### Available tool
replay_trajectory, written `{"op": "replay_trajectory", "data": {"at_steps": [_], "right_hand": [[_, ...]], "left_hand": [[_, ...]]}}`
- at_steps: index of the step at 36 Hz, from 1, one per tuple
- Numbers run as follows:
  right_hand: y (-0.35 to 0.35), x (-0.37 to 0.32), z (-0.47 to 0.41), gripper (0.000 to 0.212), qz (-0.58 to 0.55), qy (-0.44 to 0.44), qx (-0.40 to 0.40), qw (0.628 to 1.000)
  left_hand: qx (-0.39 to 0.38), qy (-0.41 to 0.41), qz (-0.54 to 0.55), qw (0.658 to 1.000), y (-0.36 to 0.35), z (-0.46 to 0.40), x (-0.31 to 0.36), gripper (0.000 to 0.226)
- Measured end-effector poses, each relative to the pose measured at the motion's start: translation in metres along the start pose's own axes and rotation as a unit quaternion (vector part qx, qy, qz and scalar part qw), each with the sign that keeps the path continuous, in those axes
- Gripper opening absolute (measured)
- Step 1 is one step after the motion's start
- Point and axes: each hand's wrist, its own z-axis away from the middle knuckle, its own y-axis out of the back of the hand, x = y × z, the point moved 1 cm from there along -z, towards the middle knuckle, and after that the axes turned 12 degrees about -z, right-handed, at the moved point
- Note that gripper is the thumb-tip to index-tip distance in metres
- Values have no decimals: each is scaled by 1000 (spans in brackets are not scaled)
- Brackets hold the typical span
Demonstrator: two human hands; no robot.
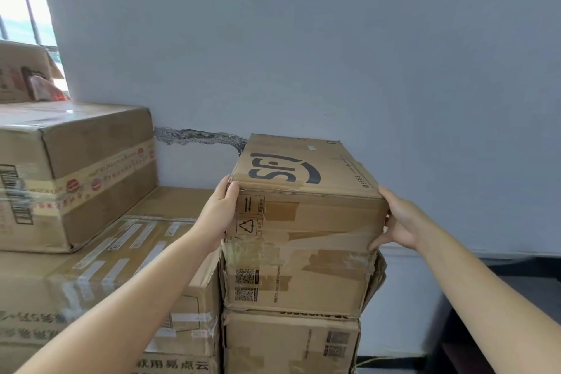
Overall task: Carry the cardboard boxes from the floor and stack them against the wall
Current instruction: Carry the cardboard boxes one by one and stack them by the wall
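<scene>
The top cardboard box [306,188], printed with large dark letters on its lid, is sitting on the worn middle box [296,276], which is itself resting on a bottom box [291,343], the three forming a stack against the pale wall [303,39]. The left hand [220,215] is pressing against the top box's left side, its thumb lying along the upper edge and its fingers hidden behind the cardboard, so I cannot tell how they are lying. The right hand [397,218] is gripping the top box's right near corner, fingers curling around the lower edge. To the left of the top box, a wide taped box [127,258] is carrying a large box [76,173] banded with printed tape.
</scene>
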Motion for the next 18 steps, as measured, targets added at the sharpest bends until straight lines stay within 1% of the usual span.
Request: {"op": "replay_trajectory", "data": {"at_steps": [5, 6, 9, 11, 12, 14, 15, 16, 18], "right_hand": [[13, 9, 16, 32, 0, 47, 16, 999], [18, 13, 21, 34, 20, 70, 23, 997], [37, 26, 40, 51, 88, 147, 44, 984], [46, 39, 62, 55, 115, 190, 24, 975], [50, 46, 75, 61, 122, 199, 3, 972], [56, 66, 100, 86, 134, 204, -36, 969], [61, 78, 110, 94, 142, 199, -49, 968], [66, 92, 119, 96, 150, 191, -58, 968], [75, 123, 135, 94, 152, 173, -74, 970]], "left_hand": [[13, 4, 4, 1000, 6, 22, 1, 48], [20, -1, 1, 1000, 7, 29, -2, 49], [43, -20, -21, 999, 11, 57, -13, 49], [56, -34, -36, 997, 16, 78, -23, 42], [58, -40, -39, 997, 18, 90, -28, 38], [52, -47, -42, 997, 21, 115, -38, 30], [45, -46, -42, 997, 20, 130, -42, 28], [38, -44, -44, 997, 19, 145, -47, 30], [23, -37, -49, 998, 15, 174, -59, 44]]}}
